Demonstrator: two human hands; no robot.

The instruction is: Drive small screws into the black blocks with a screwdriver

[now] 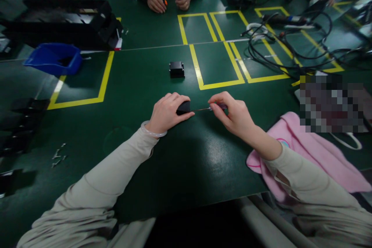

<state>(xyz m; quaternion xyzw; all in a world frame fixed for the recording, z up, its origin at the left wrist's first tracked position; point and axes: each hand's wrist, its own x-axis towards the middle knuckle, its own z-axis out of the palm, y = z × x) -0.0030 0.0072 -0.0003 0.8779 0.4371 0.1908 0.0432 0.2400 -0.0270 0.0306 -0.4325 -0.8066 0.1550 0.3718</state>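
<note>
Beige-sleeved, the left hand (pixel 168 111) curls round a black block (pixel 184 107) at centre; the right hand (pixel 231 111), at its three o'clock, pinches a screwdriver (pixel 223 106), shaft pointing to nine. Green worktop (pixel 139 75) spreads around, yellow tape (pixel 223 84) at one o'clock, a co-worker's hands (pixel 157 1) at twelve.

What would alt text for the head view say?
The left hand holds a small black block at a green table while the right hand points a screwdriver at it. A second black block lies beyond, a blue bin left, a pink cloth right.

Room beside black block (pixel 177 69); cables (pixel 286 43) bar right.
</note>
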